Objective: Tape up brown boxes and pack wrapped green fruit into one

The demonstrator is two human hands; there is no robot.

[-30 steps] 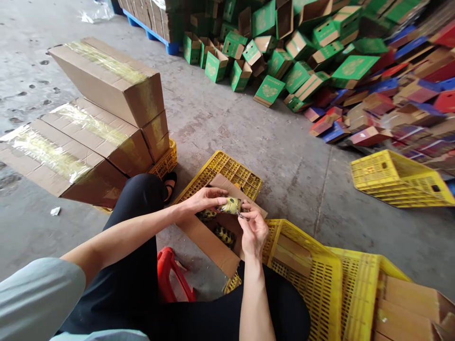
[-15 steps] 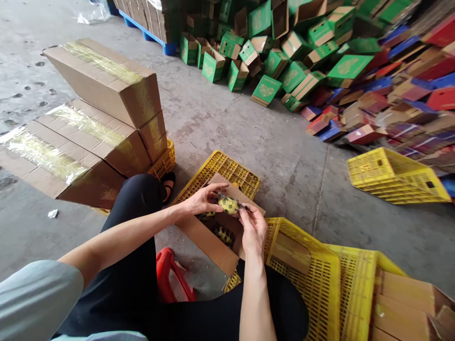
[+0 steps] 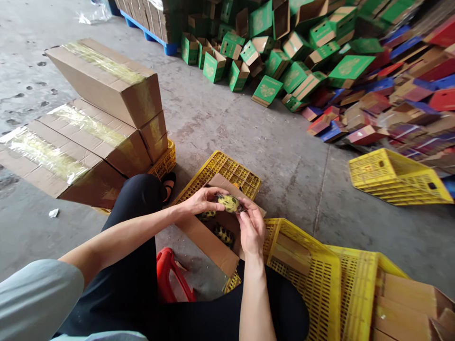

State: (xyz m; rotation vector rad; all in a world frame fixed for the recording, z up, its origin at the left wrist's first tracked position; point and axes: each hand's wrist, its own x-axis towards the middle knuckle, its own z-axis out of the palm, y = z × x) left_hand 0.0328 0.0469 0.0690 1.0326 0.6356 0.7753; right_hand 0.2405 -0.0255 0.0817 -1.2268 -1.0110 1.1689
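Observation:
Above an open cardboard box point(image 3: 209, 244), my two hands hold a yellow, oblong thing with dark blotches point(image 3: 229, 203), whose kind I cannot make out. My left hand point(image 3: 204, 201) grips its left end between thumb and fingers. At the other end, the fingers and thumb of my right hand point(image 3: 251, 223) are closed on it. Inside the box lies a similar blotched thing point(image 3: 223, 234), with another partly hidden under my left wrist. The box rests on a yellow plastic crate point(image 3: 234, 170).
Taped cartons point(image 3: 103, 76) are stacked at left. Yellow crates point(image 3: 313, 270) stand by my right knee, one holding cardboard. A red plastic stool point(image 3: 167, 274) is between my legs. Heaped green boxes point(image 3: 268, 89) and red and blue boxes lie beyond; another yellow crate point(image 3: 394, 175) is at right.
The blotched thing has turned slightly between my hands, and the fingers of both hands have shifted round its ends. The box and its surroundings look the same.

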